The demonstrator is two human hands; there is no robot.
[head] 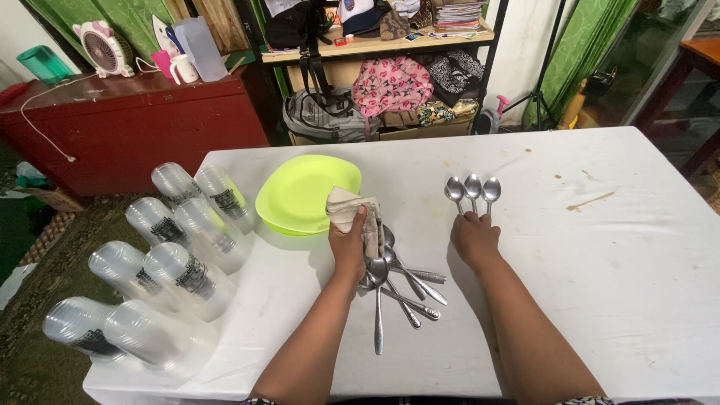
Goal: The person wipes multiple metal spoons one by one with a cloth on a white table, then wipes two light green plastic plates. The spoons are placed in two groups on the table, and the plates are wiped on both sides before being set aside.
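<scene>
Three spoons point(472, 189) lie wiped in a row on the table point(600, 247) under my right hand point(474, 238), grip pressed on their handles; left hand point(349, 247) pinches cloth point(346, 208) plus one spoon point(377, 300), several unwiped spoons point(412, 289) left.

the scene is evenly and fairly brightly lit, with soft light from above. the white table point(600, 247) looks almost overexposed. faint, soft shadows lie beside the forearms and under the green plates point(300, 191). the wide lens bends the table edges. focus is sharp at centre, slightly softer toward the corners.
</scene>
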